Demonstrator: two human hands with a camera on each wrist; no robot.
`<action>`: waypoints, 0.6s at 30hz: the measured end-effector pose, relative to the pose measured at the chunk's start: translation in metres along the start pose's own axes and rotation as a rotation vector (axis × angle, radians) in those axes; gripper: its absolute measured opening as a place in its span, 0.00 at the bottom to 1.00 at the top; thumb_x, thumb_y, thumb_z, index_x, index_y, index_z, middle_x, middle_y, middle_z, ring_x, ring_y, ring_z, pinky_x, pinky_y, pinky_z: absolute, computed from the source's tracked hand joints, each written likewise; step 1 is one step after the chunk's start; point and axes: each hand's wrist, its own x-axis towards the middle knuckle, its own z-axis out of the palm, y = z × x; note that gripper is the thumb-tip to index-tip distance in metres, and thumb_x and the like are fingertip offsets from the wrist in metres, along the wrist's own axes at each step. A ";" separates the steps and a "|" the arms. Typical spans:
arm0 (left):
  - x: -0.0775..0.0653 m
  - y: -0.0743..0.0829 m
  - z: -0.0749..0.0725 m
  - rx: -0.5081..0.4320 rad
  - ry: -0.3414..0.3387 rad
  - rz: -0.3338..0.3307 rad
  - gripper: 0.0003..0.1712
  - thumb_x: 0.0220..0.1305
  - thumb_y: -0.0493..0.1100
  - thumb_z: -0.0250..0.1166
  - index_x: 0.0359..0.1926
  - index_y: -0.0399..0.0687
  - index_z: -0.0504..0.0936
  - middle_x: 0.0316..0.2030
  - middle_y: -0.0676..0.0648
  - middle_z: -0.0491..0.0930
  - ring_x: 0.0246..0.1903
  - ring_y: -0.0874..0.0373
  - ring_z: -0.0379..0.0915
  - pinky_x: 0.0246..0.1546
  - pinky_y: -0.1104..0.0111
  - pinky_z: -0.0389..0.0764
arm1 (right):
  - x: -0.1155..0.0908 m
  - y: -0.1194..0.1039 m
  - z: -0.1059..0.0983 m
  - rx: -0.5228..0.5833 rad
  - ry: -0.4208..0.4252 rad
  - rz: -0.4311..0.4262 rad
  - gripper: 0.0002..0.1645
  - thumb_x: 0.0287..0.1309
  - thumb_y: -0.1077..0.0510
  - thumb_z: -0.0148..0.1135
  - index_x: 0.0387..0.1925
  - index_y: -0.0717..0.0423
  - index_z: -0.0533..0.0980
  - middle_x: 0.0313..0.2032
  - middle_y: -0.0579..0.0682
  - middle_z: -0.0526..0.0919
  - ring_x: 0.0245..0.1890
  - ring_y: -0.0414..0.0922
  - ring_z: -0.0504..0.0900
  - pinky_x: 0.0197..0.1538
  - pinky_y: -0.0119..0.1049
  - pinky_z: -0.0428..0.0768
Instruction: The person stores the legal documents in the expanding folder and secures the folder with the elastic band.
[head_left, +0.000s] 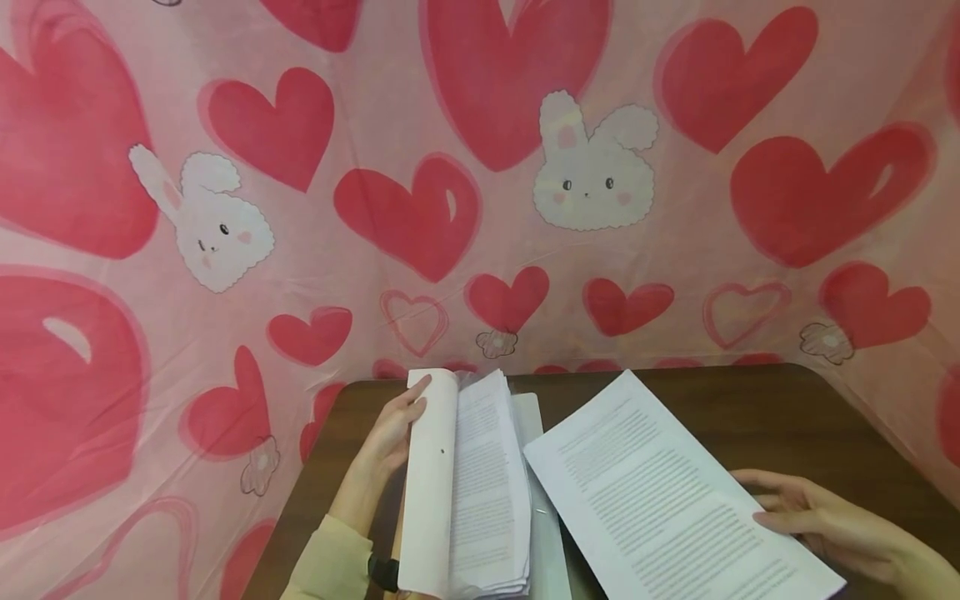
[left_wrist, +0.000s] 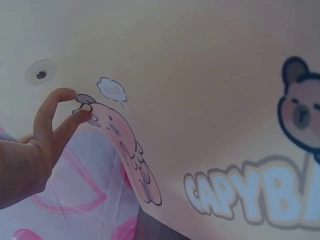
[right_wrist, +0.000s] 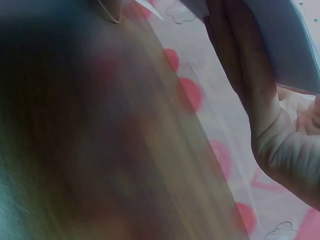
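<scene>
My left hand [head_left: 393,429] pinches the edge of the raised cover of a document folder [head_left: 429,483]. In the left wrist view, the folder's outer side [left_wrist: 165,100] carries a capybara drawing, large letters and a round snap, and the left hand [left_wrist: 42,145] has thumb and finger at its corner. A stack of printed sheets [head_left: 483,483] stands inside the folder, beside the cover. To the right, my right hand [head_left: 817,521] grips a printed sheet [head_left: 660,492] by its right edge, thumb on top. In the right wrist view, the right hand [right_wrist: 265,100] supports the paper [right_wrist: 285,45] from below.
A dark brown wooden table [head_left: 712,408] lies under everything. Behind it hangs a pink cloth [head_left: 495,217] with red hearts and white rabbits. A pale grey panel [head_left: 551,517] sits behind the stack. A dark band [head_left: 384,572] circles the left wrist.
</scene>
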 end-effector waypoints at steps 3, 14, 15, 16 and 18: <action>0.000 -0.001 -0.001 -0.008 -0.005 -0.002 0.35 0.89 0.37 0.40 0.90 0.42 0.46 0.85 0.29 0.53 0.53 0.72 0.80 0.54 0.77 0.85 | 0.007 0.003 0.001 0.005 -0.015 -0.003 0.38 0.87 0.66 0.30 0.76 0.29 0.74 0.70 0.51 0.85 0.64 0.51 0.87 0.70 0.47 0.86; 0.000 -0.001 -0.002 -0.009 0.022 0.012 0.34 0.89 0.38 0.44 0.89 0.42 0.50 0.63 0.47 0.80 0.50 0.69 0.83 0.52 0.75 0.87 | -0.001 0.004 -0.005 -0.019 0.003 0.028 0.37 0.87 0.66 0.34 0.77 0.29 0.74 0.70 0.50 0.85 0.65 0.51 0.87 0.70 0.48 0.85; 0.000 -0.001 -0.002 -0.010 0.020 0.012 0.34 0.89 0.38 0.44 0.89 0.42 0.50 0.62 0.48 0.80 0.50 0.69 0.83 0.53 0.75 0.87 | -0.003 0.004 -0.006 -0.022 0.001 0.032 0.37 0.87 0.66 0.34 0.77 0.30 0.74 0.70 0.51 0.85 0.66 0.51 0.87 0.71 0.48 0.85; 0.000 -0.001 -0.002 -0.008 0.015 0.013 0.34 0.90 0.38 0.44 0.89 0.42 0.49 0.62 0.48 0.80 0.50 0.69 0.83 0.53 0.75 0.86 | -0.005 0.005 -0.006 -0.022 0.000 0.033 0.37 0.86 0.66 0.33 0.77 0.31 0.74 0.70 0.52 0.85 0.66 0.51 0.87 0.71 0.49 0.85; 0.000 -0.001 -0.002 -0.012 0.016 0.009 0.34 0.90 0.38 0.44 0.89 0.43 0.50 0.63 0.48 0.80 0.50 0.69 0.83 0.53 0.75 0.87 | -0.008 0.005 -0.007 -0.023 -0.004 0.047 0.36 0.87 0.66 0.34 0.78 0.30 0.73 0.70 0.52 0.84 0.67 0.52 0.86 0.72 0.50 0.84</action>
